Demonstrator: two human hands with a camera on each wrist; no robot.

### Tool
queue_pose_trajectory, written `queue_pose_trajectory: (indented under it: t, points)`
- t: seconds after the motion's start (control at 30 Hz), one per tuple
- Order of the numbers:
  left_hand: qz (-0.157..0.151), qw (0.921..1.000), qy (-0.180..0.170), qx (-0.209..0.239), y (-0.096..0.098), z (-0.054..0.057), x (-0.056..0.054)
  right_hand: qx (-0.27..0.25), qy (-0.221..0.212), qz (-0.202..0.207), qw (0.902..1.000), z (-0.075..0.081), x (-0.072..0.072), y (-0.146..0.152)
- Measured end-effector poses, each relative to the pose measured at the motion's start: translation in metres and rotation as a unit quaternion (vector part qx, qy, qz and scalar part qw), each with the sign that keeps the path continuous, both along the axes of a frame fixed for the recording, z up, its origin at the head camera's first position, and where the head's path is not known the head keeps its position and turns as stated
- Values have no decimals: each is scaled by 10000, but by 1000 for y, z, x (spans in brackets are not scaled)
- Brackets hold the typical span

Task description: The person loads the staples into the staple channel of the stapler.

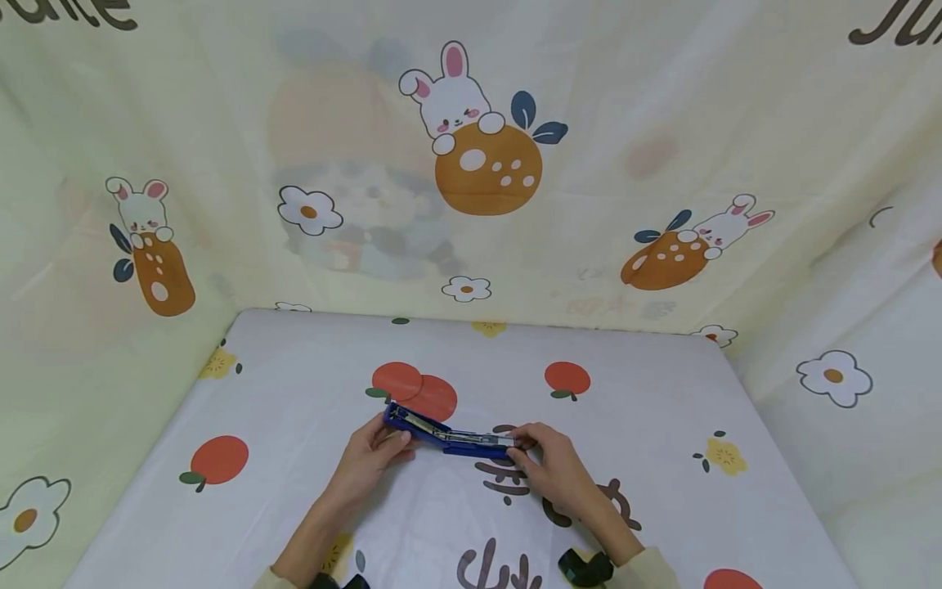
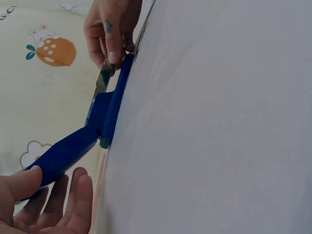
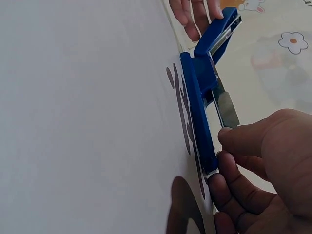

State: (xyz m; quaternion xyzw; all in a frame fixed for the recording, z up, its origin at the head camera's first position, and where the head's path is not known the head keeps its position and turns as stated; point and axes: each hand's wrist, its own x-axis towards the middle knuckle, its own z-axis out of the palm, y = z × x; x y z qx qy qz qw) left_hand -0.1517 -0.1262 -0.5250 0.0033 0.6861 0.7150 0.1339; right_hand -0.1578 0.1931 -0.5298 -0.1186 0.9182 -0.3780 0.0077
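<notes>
Your blue stapler [image 1: 447,434] lies swung open and nearly flat on the fruit-printed tablecloth [image 1: 309,491], a little forward of the table's middle, between your two hands and just in front of the paired red fruit print [image 1: 415,391]. Your left hand [image 1: 371,460] cups the lifted top arm at the stapler's left end, fingers only loosely bent with the thumb against the blue plastic; this appears to keep the arm tipped back so that the metal staple channel [image 3: 225,105] stays exposed. Your right hand [image 1: 553,472] pinches the opposite end, thumb and fingertips [image 3: 231,139] closed on the tip of the base where the channel ends, which seems to steady the base against the cloth. In the left wrist view the stapler [image 2: 90,136] is seen edge-on, so the hinge is hard to read. Whether any staples sit in the channel cannot be made out in any view. How firmly the left hand grips is unclear, since its palm hides the contact. Both forearms are cut off at the lower edge of the head view, and a dark wrist strap [image 1: 585,567] shows only in part.
</notes>
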Motion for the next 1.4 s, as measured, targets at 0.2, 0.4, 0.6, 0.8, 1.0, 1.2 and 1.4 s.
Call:
queue_pose_trajectory:
  t: [0.2, 0.4, 0.6, 0.8, 1.0, 1.2, 1.4]
  points:
    - [-59, 10000, 72, -17, 2, 1, 0, 35, 43, -34, 10000, -2, 1, 0]
    - [25, 9999, 109, -46, 5, 3, 0, 39, 95, -1, 9999, -3, 0, 0]
    - [-44, 9997, 237, -66, 8, 3, -1, 21, 98, 7, 9999, -2, 0, 0]
    - [-141, 9993, 327, -142, 10, 2, -1, 1, 42, -42, 10000, -1, 1, -1]
    - [-161, 9993, 294, -172, 14, 3, -1, 18, 51, -112, 9999, -3, 1, -2]
    - [-157, 9991, 302, -244, 17, 3, 0, 10, 55, -120, 9999, -4, 1, -2]
    - [-214, 9985, 403, -305, 22, 3, 0, 17, 131, -92, 9999, -4, 2, -3]
